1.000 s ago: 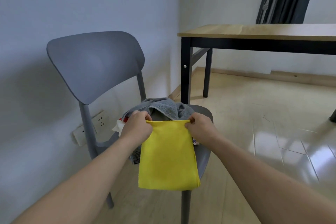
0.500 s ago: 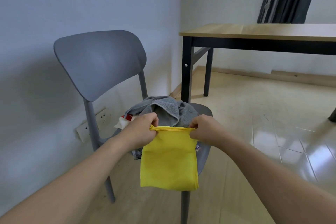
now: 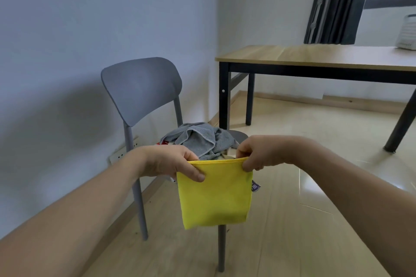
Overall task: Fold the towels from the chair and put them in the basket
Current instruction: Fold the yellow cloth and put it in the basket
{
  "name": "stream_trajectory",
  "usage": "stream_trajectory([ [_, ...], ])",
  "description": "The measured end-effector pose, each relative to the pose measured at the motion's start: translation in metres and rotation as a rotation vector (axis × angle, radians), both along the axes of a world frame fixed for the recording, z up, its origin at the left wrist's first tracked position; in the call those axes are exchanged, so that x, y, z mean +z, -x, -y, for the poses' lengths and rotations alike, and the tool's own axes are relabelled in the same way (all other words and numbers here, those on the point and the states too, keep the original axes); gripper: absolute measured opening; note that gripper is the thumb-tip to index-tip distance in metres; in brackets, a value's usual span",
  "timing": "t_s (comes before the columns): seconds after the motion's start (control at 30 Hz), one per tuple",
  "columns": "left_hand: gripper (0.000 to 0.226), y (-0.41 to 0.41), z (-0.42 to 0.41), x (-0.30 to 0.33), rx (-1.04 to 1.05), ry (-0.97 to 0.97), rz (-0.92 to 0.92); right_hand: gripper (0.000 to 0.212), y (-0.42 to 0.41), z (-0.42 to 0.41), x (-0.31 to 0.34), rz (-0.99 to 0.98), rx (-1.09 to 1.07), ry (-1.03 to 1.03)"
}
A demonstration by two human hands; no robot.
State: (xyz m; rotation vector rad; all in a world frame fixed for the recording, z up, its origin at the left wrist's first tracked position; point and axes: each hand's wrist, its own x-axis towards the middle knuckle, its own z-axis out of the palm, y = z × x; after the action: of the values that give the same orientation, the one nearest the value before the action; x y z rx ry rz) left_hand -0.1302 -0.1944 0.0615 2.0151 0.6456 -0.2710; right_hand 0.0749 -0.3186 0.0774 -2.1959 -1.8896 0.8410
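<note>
Both hands up in front of the chair, holding one folded yellow towel (image 3: pixel 215 193) by its top edge.

Left hand (image 3: pixel 171 162): thumb lies across the near face of the towel at the upper left corner, the other fingers curled behind the cloth; the corner is pinched between them. Fingers behind are hidden, so how far they reach down the cloth cannot be told.

Right hand (image 3: pixel 258 153): fingertips curled down onto the upper right corner, pinching the doubled edge. Thumb side mostly hidden by the knuckles.

Top edge runs nearly level and taut between the two pinches, with several layers showing along it. The rest of the towel hangs straight down below the fingers, free, touching nothing visible. A small purple tag (image 3: pixel 255 186) sticks out at the right edge, just under the right fingers.

Beyond the fingers: grey chair (image 3: pixel 144 87), and on its seat a crumpled grey towel (image 3: pixel 198 141), lying apart from both hands. A bit of white and red cloth (image 3: pixel 165 142) shows under its left side, too little visible to identify.

Further right of the right hand: wooden table (image 3: pixel 315 56) with black legs, a white object (image 3: pixel 407 33) at its far end, cut by the frame. Dark curtain (image 3: pixel 335 2) behind.
</note>
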Motion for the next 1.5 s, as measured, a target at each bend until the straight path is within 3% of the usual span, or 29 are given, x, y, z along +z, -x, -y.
stream_trajectory([
  [0.07, 0.044, 0.003, 0.002, 0.003, 0.041, 0.057, -0.029, 0.006, 0.001, 0.007, 0.004, -0.108, -0.027, 0.033],
  [0.13, 0.032, 0.001, 0.004, 0.004, 0.054, 0.006, -0.067, 0.012, -0.001, 0.011, 0.005, -0.213, -0.059, 0.025],
  [0.2, 0.015, -0.003, 0.007, 0.005, 0.025, -0.120, -0.153, 0.016, -0.003, 0.013, 0.004, -0.222, -0.074, 0.001],
  [0.33, 0.015, -0.015, 0.011, 0.005, -0.004, -0.310, -0.216, 0.017, -0.005, 0.008, -0.007, -0.156, -0.101, -0.100],
  [0.4, 0.025, -0.021, 0.004, 0.004, 0.069, -0.525, -0.084, 0.018, -0.009, 0.004, -0.011, -0.064, -0.134, -0.312],
  [0.53, 0.009, -0.029, -0.013, -0.008, 0.277, -0.847, 0.336, 0.009, -0.016, -0.004, -0.019, -0.023, -0.155, -0.715],
  [0.63, 0.012, -0.028, -0.017, -0.033, 0.189, -0.990, 0.315, 0.010, -0.020, -0.010, -0.045, 0.086, -0.115, -0.702],
  [0.73, 0.010, -0.024, -0.014, -0.079, 0.024, -0.947, 0.037, 0.019, -0.023, -0.009, -0.088, 0.155, -0.066, -0.452],
  [0.83, 0.011, -0.022, -0.001, -0.115, -0.173, -0.944, -0.145, 0.009, -0.021, -0.003, -0.127, 0.235, 0.052, -0.180],
  [0.93, 0.024, -0.025, 0.002, -0.122, -0.159, -0.910, -0.123, 0.010, -0.022, -0.006, -0.138, 0.170, 0.025, -0.128],
  [1.03, 0.011, -0.029, -0.011, -0.118, -0.058, -0.714, -0.103, 0.020, -0.027, -0.016, -0.131, 0.060, -0.068, -0.117],
  [1.1, 0.014, -0.031, -0.019, -0.116, 0.013, -0.634, -0.079, 0.022, -0.029, -0.023, -0.128, -0.002, -0.122, -0.111],
  [1.23, 0.025, -0.036, -0.027, -0.113, 0.181, -0.623, 0.005, 0.008, -0.034, -0.036, -0.130, -0.118, -0.251, -0.113],
  [1.37, 0.018, -0.045, -0.034, -0.115, 0.338, -0.689, 0.082, 0.018, -0.032, -0.050, -0.132, -0.081, -0.341, -0.169],
  [1.5, 0.014, -0.055, -0.040, -0.125, 0.499, -0.690, 0.155, 0.014, -0.028, -0.066, -0.141, -0.054, -0.400, -0.294],
])
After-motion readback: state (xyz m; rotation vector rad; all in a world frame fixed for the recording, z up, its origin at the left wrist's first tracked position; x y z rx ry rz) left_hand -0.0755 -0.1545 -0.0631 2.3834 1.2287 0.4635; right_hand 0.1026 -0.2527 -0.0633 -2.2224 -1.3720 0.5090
